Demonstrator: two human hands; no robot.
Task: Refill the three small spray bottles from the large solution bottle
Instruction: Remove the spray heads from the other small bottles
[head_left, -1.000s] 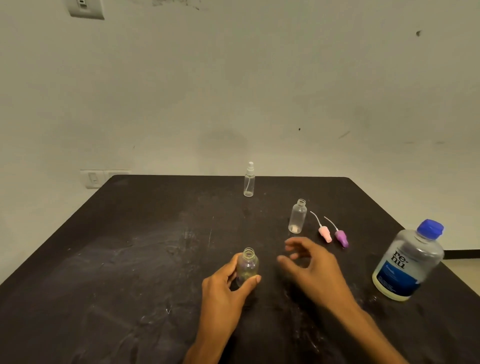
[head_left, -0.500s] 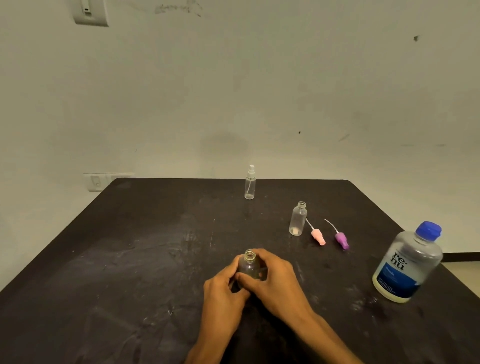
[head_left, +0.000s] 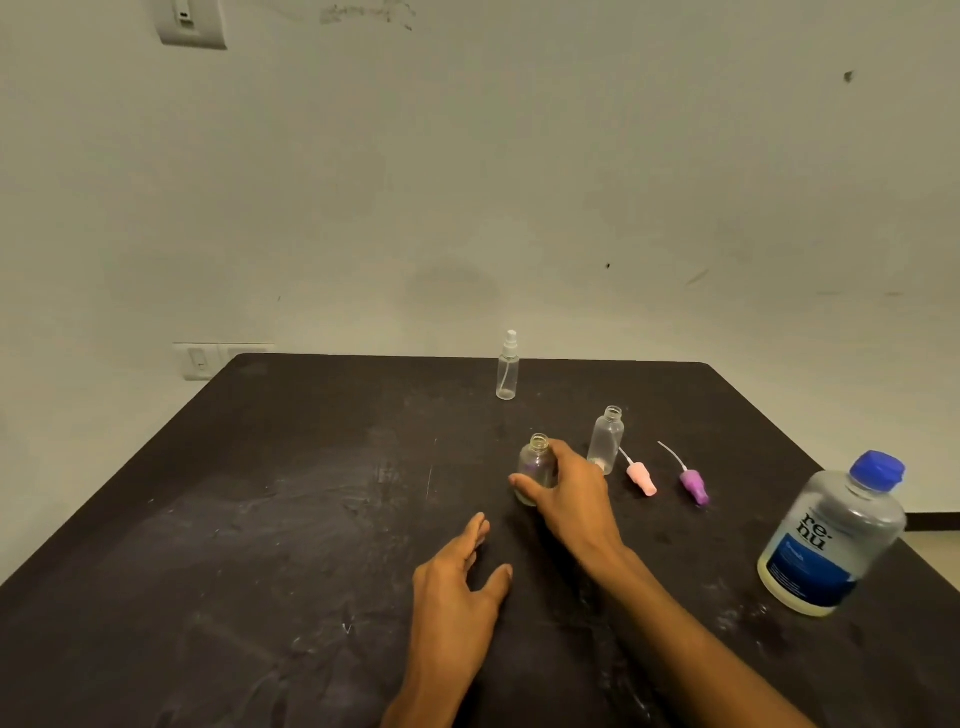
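Table (head_left: 311, 519) black, scuffed white; solution bottle (head_left: 831, 540) blue cap, blue label; sprayers pink (head_left: 642, 478), purple (head_left: 694, 486).

Three small spray bottles (head_left: 507, 370) (head_left: 605, 439) (head_left: 535, 467), two loose spray tops (head_left: 642, 477) (head_left: 694, 485), one large solution bottle (head_left: 831, 540).

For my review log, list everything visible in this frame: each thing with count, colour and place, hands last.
small round bottle: 1, clear, uncapped, centre of table, gripped by the right hand
uncapped spray bottle: 1, clear, upright just right of the round bottle
capped spray bottle: 1, clear with white sprayer, near the table's far edge
pink sprayer top: 1, lying beside the uncapped spray bottle
purple sprayer top: 1, lying right of the pink one
large solution bottle: 1, clear, blue cap and label, right edge of table
table: 1, black, scuffed
wall switches: white, behind the table's left corner
wall plate: 1, white, top left
left hand: fingers relaxed, over the table, holding nothing
right hand: wrapped around the small round bottle
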